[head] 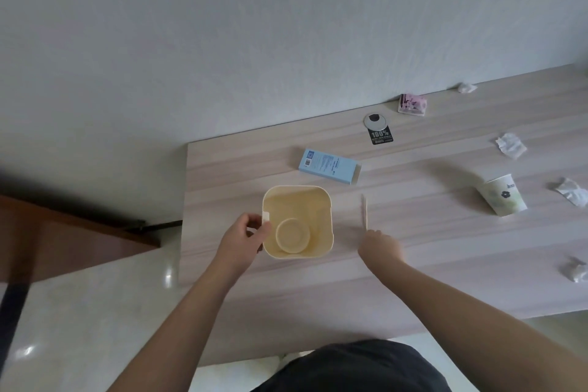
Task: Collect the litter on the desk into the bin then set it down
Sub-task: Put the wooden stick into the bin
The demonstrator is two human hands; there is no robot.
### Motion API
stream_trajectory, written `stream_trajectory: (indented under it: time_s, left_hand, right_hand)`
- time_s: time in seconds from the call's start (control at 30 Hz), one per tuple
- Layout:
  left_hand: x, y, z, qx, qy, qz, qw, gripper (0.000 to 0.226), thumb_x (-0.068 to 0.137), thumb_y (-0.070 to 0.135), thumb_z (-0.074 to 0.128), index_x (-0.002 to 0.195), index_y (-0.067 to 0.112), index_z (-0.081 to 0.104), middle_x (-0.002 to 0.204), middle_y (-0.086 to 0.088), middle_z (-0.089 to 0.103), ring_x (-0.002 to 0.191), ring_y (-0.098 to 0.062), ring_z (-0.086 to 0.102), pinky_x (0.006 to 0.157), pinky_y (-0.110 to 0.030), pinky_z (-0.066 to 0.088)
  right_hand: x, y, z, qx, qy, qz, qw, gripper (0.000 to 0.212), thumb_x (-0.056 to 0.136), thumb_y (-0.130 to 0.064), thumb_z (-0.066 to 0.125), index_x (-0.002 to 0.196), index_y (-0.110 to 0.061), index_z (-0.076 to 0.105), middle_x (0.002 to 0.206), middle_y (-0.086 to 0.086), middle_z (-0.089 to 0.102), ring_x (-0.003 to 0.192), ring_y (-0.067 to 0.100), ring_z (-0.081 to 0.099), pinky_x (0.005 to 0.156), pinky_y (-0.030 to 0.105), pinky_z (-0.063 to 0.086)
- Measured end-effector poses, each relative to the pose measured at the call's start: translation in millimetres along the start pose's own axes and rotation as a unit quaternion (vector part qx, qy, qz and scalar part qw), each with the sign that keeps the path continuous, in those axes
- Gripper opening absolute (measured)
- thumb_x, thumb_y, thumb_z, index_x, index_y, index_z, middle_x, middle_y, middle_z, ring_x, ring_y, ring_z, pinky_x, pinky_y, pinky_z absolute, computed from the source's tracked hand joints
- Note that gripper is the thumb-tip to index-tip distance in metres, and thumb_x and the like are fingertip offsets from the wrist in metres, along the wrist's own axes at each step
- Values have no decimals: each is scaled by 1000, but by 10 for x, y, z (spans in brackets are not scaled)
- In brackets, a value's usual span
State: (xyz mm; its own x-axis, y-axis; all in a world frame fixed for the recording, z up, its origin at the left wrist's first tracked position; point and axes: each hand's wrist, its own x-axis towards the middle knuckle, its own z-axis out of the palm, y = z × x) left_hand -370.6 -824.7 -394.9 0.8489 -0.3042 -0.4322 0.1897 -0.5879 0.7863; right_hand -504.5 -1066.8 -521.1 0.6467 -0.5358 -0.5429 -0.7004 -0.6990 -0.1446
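Observation:
A cream square bin (pixel 318 200) stands upright on the wooden desk (pixel 413 280) near its left end, with a round cream dish inside. My left hand (pixel 245 237) grips the bin's left rim. My right hand (pixel 380 247) rests on the desk with its fingertips at the near end of a thin wooden stick (pixel 364 212); whether it pinches the stick is unclear. Litter lies around: a light blue carton (pixel 329 166), a tipped paper cup (pixel 502 194), a pink wrapper (pixel 412 104), a black tag (pixel 381 136) and several crumpled papers (pixel 510 145).
A round cable grommet (pixel 375 119) sits near the wall. More crumpled paper lies at the right edge (pixel 572 192), the front right (pixel 576 270) and by the wall (pixel 467 87). A brown furniture piece (pixel 63 232) stands left of the desk over a glossy floor.

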Motion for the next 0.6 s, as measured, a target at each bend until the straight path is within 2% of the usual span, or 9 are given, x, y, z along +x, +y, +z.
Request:
stream_trajectory:
  time_s: [0.1, 0.27, 0.37, 0.5, 0.53, 0.6]
  left_hand:
    - [-15, 33, 70, -3, 2, 0, 1000, 15, 92, 33, 64, 102, 22, 62, 97, -3, 68, 71, -18, 64, 71, -34, 55]
    - [-28, 72, 211, -14, 7, 6, 1000, 16, 92, 31, 64, 102, 19, 62, 94, -3, 67, 67, -17, 61, 69, -33, 54]
    - [-25, 58, 252, -17, 9, 8, 1000, 16, 92, 33, 64, 100, 20, 62, 94, -3, 67, 66, -17, 62, 69, -34, 54]
    - [-3, -8, 265, -26, 18, 8, 999, 12, 91, 34, 65, 96, 23, 62, 90, 1, 67, 63, -15, 61, 66, -31, 52]
    - [1, -23, 260, -30, 20, 9, 999, 11, 91, 34, 65, 95, 23, 61, 90, 1, 66, 61, -13, 60, 64, -28, 51]
    - [8, -41, 249, -36, 14, 15, 999, 11, 91, 34, 64, 95, 23, 61, 89, 3, 66, 59, -11, 59, 59, -23, 50]
  right_hand:
    - [-3, 49, -14, -27, 8, -10, 1000, 28, 94, -7, 37, 118, -6, 52, 118, 9, 60, 108, 26, 61, 77, 30, 44]
    - [-22, 114, -81, -43, 2, -11, 999, 27, 94, -6, 40, 120, -7, 50, 120, 8, 59, 110, 25, 59, 83, 30, 47]
    - [-42, 161, -168, -28, -10, -19, 999, 25, 92, -6, 39, 115, -8, 49, 115, 9, 61, 105, 26, 61, 77, 32, 45]
    - [-127, 211, -317, 84, 22, 1, 996, 9, 88, -7, 39, 95, -11, 41, 93, 14, 65, 77, 32, 57, 64, 33, 41]
    - [-169, 225, -354, 122, 42, -1, 992, 3, 91, -10, 39, 93, -11, 40, 88, 16, 65, 73, 32, 56, 62, 34, 42]
    - [-284, 258, -443, 193, 89, -21, 977, 7, 97, -19, 42, 95, -12, 42, 83, 14, 66, 71, 34, 60, 61, 37, 49]
